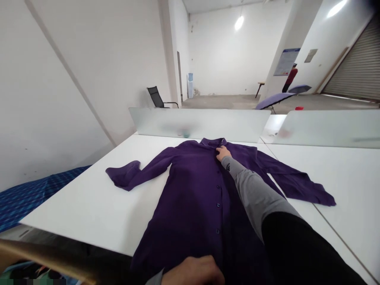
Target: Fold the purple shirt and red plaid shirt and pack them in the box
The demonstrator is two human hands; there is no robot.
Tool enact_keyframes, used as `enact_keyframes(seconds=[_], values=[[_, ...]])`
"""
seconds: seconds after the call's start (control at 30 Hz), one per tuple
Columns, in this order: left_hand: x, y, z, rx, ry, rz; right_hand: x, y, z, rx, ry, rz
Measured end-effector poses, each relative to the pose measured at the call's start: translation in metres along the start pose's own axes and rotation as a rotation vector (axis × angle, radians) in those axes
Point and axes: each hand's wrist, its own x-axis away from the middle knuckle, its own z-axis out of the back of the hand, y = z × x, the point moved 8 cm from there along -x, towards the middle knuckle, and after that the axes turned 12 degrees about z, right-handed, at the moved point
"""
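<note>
A dark purple button-up shirt (190,194) lies flat and face up on a white table (97,206), both sleeves spread out to the sides. My right hand (222,152) reaches far across it and its fingers are closed on the placket just below the collar. My left hand (194,271) is at the near bottom edge of the view, curled into a fist on the shirt's lower hem, where I cannot see what its fingers hold.
Frosted divider panels (202,123) stand along the table's far edge. A second white table (350,174) adjoins on the right. A black chair (157,97), an open umbrella (276,99) and a person in red (291,78) are in the background. Blue cloth (26,196) lies at the left.
</note>
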Motion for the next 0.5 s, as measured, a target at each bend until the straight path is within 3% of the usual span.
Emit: enact_keyframes(seconds=[0.1,0.2,0.37,0.5], values=[[0.013,0.009,0.018,0.089,0.165,0.026,0.014,-0.009,0.018,0.063,-0.026,-0.009],[0.026,0.007,0.032,0.182,0.289,0.08,0.051,-0.018,0.037,0.109,-0.104,0.038],[0.038,-0.004,0.047,0.343,0.393,0.144,0.17,-0.039,0.041,0.188,-0.288,0.232],[0.038,0.014,0.05,0.337,0.426,0.077,0.245,-0.067,0.024,0.242,-0.307,0.434]])
